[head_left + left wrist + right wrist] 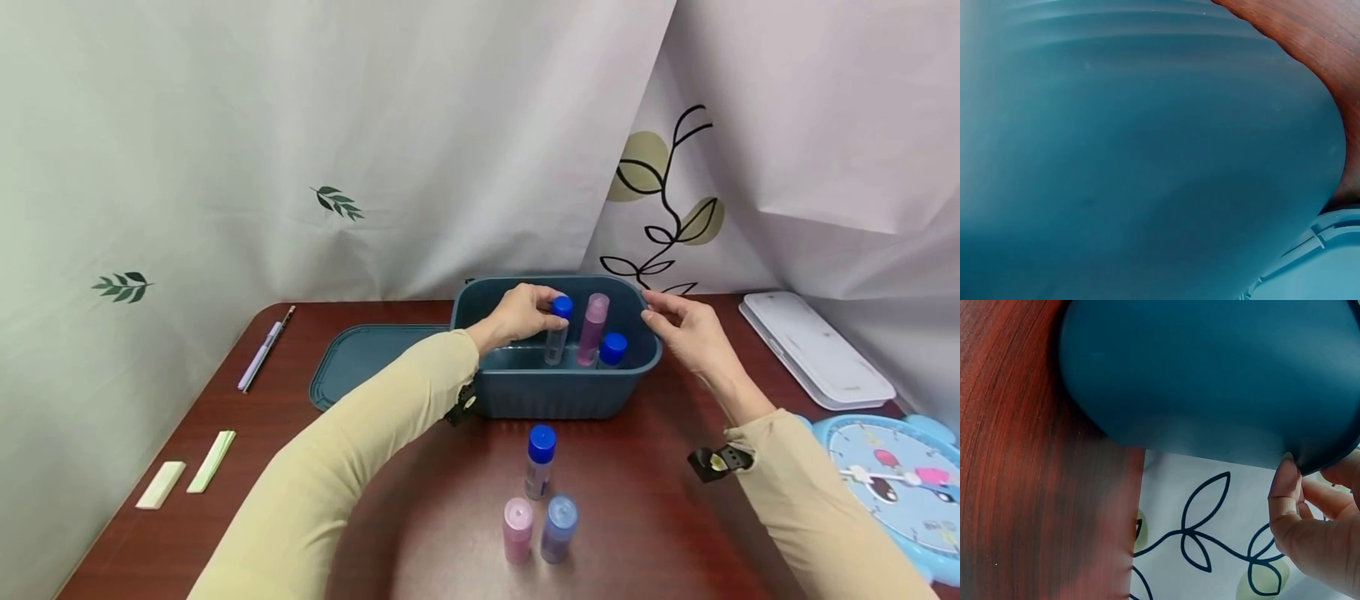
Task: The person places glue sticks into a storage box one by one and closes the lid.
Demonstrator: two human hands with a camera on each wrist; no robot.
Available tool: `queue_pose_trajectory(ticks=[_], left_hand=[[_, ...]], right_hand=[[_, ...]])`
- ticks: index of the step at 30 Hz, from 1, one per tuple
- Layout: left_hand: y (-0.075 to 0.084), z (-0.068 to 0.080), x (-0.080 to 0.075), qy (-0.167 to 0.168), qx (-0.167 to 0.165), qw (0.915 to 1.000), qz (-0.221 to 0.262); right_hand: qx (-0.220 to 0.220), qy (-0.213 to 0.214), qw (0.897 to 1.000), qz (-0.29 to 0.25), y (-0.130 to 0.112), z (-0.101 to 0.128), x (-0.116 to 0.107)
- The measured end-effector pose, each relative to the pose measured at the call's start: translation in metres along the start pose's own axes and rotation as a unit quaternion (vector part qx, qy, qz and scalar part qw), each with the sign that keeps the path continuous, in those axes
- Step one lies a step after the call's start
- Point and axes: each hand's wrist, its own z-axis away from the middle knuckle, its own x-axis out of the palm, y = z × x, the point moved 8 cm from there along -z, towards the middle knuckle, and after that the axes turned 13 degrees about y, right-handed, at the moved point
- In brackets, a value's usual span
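Blue-capped bottle (pixel 557 332) upright – left hand (pixel 521 313) grips.

The head view looks down across the table; both wrist views press close against the teal bin (pixel 555 392).
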Motion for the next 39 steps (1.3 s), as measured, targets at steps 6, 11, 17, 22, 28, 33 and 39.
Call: queue_pose_trajectory(ticks=[6, 11, 17, 22, 28, 33, 39], left_hand=[[0.006, 0.007, -0.008, -0.022, 0.007, 0.9996, -0.016], [0.021, 0.029, -0.032, -0.019, 0.051, 0.9982, 0.025], [0.036, 0.088, -0.055, -0.083, 0.112, 0.9774, 0.159], [0.026, 0.144, -0.048, -0.172, 0.113, 0.9506, 0.232], [0.0, 0.188, -0.026, -0.233, 0.099, 0.9243, 0.286], [-0.011, 0.205, -0.009, -0.245, 0.102, 0.9161, 0.3], [-0.016, 0.214, 0.006, -0.226, 0.097, 0.9172, 0.313]], right_hand=[[0.001, -0.003, 1.0, 0.006, 0.0, 0.001, 0.0], [-0.001, -0.007, 1.0, 0.0, -0.001, 0.001, 0.001], [-0.001, -0.005, 1.0, 0.001, -0.003, 0.0, -0.001], [-0.002, -0.001, 1.0, 0.0, -0.003, 0.0, -0.004], [-0.003, -0.003, 1.0, -0.009, -0.002, 0.001, -0.002], [-0.001, -0.003, 1.0, -0.006, -0.001, 0.001, -0.001], [-0.001, -0.003, 1.0, -0.002, 0.0, -0.001, 0.0]])
